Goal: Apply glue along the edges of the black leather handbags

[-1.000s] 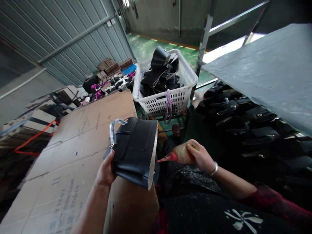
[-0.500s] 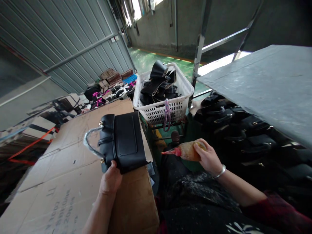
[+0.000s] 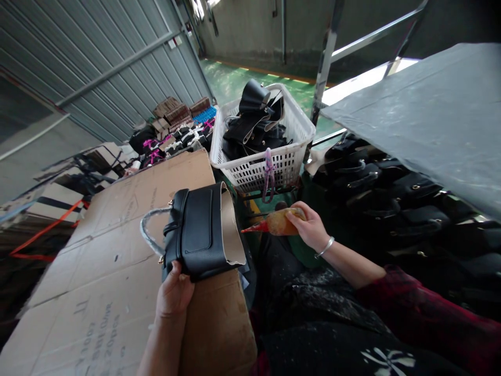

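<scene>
My left hand (image 3: 172,293) grips the lower edge of a black handbag (image 3: 198,232) and holds it over a large cardboard sheet (image 3: 117,250). The bag lies with its plastic-wrapped handle (image 3: 147,235) to the left and its tan open bottom rim to the right. My right hand (image 3: 309,227) holds a brownish squeeze bottle (image 3: 279,223) with a red nozzle. The nozzle tip points left, a short way from the bag's rim and apart from it.
A white plastic basket (image 3: 250,169) of black bag parts stands behind. Finished black handbags (image 3: 383,193) fill a shelf under a grey tabletop (image 3: 426,115) on the right. Boxes and small goods (image 3: 176,130) lie along a corrugated metal wall at the left.
The bag has turned from its tilted edge-on position to lie flatter, handle to the left. My right hand with the bottle has risen and moved left, bringing the nozzle closer to the bag.
</scene>
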A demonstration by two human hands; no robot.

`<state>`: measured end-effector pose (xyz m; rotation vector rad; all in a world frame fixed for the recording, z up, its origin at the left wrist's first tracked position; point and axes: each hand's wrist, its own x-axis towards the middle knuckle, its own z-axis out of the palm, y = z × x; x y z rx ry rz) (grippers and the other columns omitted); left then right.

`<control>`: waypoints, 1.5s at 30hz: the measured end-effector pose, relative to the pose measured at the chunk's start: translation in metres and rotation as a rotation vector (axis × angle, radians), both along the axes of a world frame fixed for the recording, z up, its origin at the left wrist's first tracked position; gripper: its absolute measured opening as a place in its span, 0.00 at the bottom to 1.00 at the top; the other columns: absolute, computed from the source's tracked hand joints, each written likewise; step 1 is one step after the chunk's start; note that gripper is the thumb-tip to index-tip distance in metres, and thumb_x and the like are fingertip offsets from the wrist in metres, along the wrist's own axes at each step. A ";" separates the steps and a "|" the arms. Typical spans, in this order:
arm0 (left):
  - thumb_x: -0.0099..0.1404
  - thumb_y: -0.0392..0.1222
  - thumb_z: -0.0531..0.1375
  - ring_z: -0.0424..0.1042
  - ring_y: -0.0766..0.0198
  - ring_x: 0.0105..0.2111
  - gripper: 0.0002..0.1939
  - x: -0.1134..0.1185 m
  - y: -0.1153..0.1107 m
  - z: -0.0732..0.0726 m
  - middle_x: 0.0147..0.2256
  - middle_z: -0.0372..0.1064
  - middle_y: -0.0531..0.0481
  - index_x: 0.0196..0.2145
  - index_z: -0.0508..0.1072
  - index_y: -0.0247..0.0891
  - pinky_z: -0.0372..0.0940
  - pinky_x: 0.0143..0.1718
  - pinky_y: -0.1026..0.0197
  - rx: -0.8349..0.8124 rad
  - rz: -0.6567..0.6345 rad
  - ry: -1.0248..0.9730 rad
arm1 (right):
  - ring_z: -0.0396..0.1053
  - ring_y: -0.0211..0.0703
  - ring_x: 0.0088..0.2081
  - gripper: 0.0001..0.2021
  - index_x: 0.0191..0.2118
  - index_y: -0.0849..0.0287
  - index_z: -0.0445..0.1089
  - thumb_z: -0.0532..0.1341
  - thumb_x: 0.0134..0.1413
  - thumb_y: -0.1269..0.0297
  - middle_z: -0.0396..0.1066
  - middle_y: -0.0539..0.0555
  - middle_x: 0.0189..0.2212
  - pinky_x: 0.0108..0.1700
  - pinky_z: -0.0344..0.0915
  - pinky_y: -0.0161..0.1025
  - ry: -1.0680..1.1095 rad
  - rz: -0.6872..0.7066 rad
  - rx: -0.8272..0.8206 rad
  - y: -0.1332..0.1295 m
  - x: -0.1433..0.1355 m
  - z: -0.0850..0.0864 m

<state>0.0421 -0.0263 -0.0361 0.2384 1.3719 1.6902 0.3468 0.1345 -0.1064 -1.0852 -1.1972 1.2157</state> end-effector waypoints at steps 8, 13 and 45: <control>0.67 0.38 0.49 0.62 0.63 0.57 0.16 0.020 0.012 0.018 0.38 0.77 0.50 0.35 0.78 0.41 0.49 0.62 0.56 -0.137 0.225 -0.026 | 0.57 0.36 0.26 0.13 0.27 0.57 0.63 0.63 0.46 0.54 0.58 0.47 0.23 0.29 0.56 0.35 -0.045 0.062 0.062 0.015 -0.013 -0.010; 0.68 0.39 0.48 0.68 0.59 0.53 0.18 0.022 0.014 0.021 0.38 0.77 0.47 0.40 0.78 0.39 0.53 0.61 0.52 -0.156 0.195 -0.056 | 0.58 0.37 0.25 0.13 0.27 0.57 0.64 0.64 0.44 0.54 0.59 0.47 0.22 0.28 0.57 0.35 -0.036 0.113 0.000 0.005 -0.008 -0.016; 0.67 0.36 0.50 0.74 0.62 0.42 0.15 0.023 0.012 0.020 0.36 0.77 0.48 0.41 0.76 0.37 0.60 0.56 0.57 -0.110 0.155 -0.046 | 0.59 0.36 0.25 0.20 0.27 0.59 0.64 0.65 0.42 0.46 0.61 0.46 0.22 0.28 0.57 0.34 0.043 0.193 -0.263 -0.025 0.000 -0.025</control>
